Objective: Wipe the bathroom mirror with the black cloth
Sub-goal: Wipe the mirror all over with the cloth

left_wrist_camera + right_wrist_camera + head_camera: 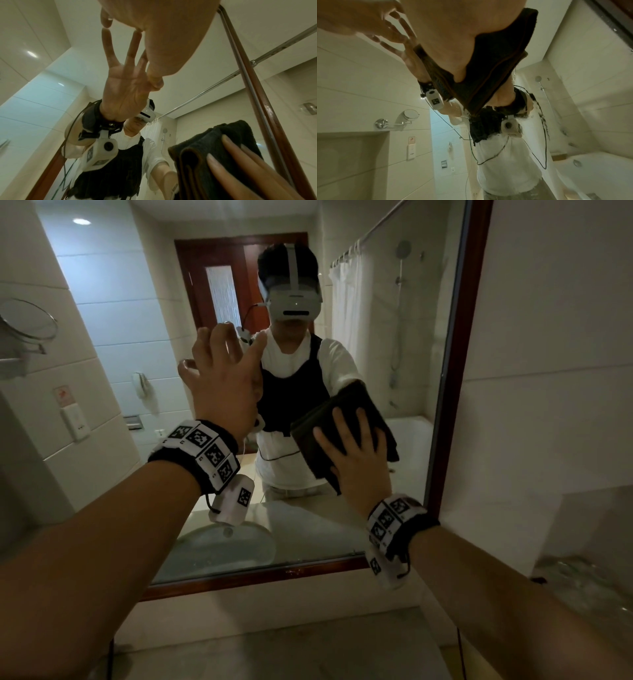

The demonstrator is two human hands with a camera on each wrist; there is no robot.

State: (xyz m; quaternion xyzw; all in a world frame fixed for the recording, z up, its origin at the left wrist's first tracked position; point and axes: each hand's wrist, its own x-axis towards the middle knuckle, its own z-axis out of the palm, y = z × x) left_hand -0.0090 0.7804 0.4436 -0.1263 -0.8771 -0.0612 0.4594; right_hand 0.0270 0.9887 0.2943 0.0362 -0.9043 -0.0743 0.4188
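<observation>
No legible words or numbers, black-and-white square marker codes on both wristbands (205, 447), small red-and-white wall sign (62, 396) reflected in the mirror, its symbol too blurred to read

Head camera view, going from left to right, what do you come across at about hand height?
Round wall mirror on its arm → left hand, fingers spread at the glass → black cloth → right hand pressing it flat → mirror's wooden frame → tiled wall.

Tiled bathroom: bathtub (407, 440), shower curtain (346, 299)
</observation>
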